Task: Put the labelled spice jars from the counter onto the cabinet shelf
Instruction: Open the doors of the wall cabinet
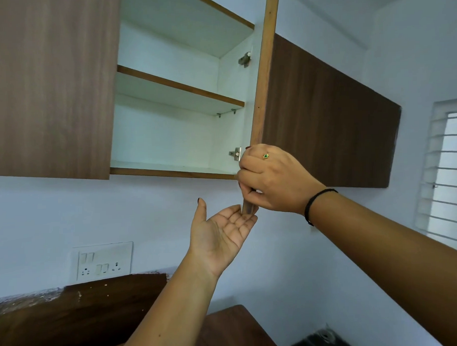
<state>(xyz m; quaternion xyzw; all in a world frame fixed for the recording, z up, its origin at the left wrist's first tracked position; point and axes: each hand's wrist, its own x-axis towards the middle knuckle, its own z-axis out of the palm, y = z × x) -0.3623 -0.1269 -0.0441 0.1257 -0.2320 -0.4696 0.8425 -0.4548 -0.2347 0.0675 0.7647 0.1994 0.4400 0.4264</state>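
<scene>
Hands: left hand palm-up, fingers loose; right hand tight around wood-grain cabinet door edge.

A white socket plate sits on the pale blue wall, a dark wood panel just below it, a louvred daylit window well to its right.

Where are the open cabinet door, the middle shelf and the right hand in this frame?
cabinet door [264,68]: head view, on its narrow brown edge.
middle shelf [180,87]: head view, on its brown front edge.
right hand [274,179]: head view, on the back of the hand, which grips the door's lower end.
</scene>
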